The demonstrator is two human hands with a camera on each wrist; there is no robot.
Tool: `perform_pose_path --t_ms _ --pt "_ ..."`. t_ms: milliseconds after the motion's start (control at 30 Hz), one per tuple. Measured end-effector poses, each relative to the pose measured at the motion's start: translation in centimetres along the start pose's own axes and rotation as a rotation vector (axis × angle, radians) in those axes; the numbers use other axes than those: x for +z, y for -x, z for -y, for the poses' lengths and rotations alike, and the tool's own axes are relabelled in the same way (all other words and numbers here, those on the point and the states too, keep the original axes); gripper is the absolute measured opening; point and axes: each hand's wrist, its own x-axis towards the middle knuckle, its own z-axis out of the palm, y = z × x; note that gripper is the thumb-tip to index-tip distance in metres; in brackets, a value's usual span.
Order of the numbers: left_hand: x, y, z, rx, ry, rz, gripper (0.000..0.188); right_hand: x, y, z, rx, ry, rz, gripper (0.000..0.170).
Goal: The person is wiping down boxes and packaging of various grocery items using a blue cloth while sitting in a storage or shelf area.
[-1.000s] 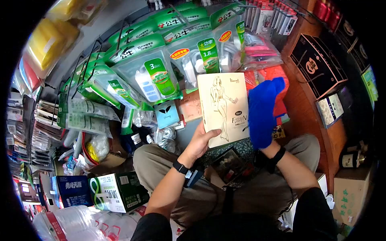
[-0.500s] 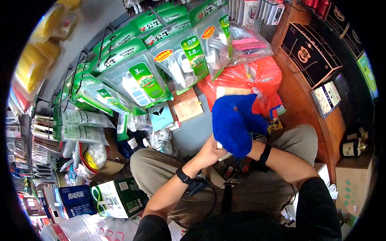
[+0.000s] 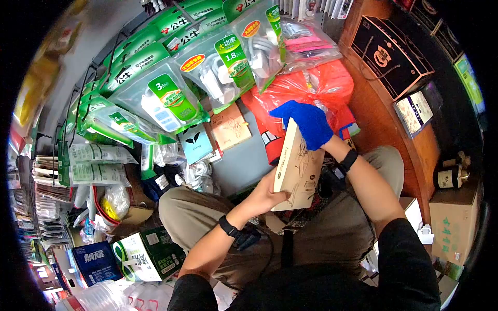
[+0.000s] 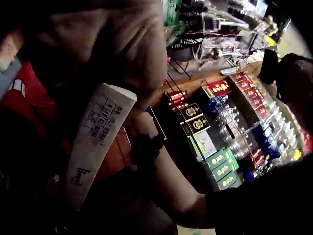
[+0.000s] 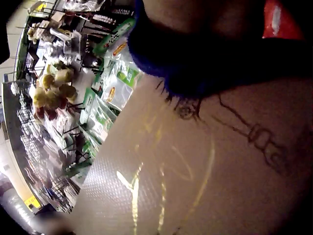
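Note:
A cream-coloured flat box [image 3: 300, 179] printed with a drawn figure stands tilted over the lap, its narrow side turned partly up. My left hand [image 3: 265, 196] grips its lower left edge, thumb on the front. In the left wrist view the printed narrow side [image 4: 100, 134] shows below the hand. A blue cloth [image 3: 309, 127] drapes over my right hand [image 3: 330, 146] and lies against the box's upper end. Most of the right hand's fingers are hidden under it. Close up in the right wrist view, the cloth [image 5: 188, 78] overlaps the box front with its line drawing [image 5: 195, 161].
Ahead hang green-topped packs of power strips [image 3: 166, 98]. Below them, a blue packet [image 3: 197, 144] and a peach packet [image 3: 228, 127] lie on a grey surface [image 3: 236, 168]. A red plastic bag [image 3: 327, 85] sits beyond the box; a black carton [image 3: 389, 57] stands at right.
The box has turned from facing up flat to showing its narrow side. The cloth went from beside the box, across it, to its upper end. The view has shifted slightly.

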Motion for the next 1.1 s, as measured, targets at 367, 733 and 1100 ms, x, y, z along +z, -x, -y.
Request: perform_pose_path --t_ms 367,733,1100 --pt "-0.4 -2.3 -0.1 -0.064 -0.043 -0.209 0.045 2.0 0.2 2.0 0.186 -0.07 0.085 0.012" --pt "-1.6 -0.4 -1.1 -0.011 -0.054 -0.269 0.033 1.9 2.7 -3.7 -0.02 -0.678 0.566 0.082" --pt "-3.7 -1.0 -1.0 0.033 0.322 -0.386 0.04 1.3 1.3 2.6 0.66 -1.048 -0.139 0.012"
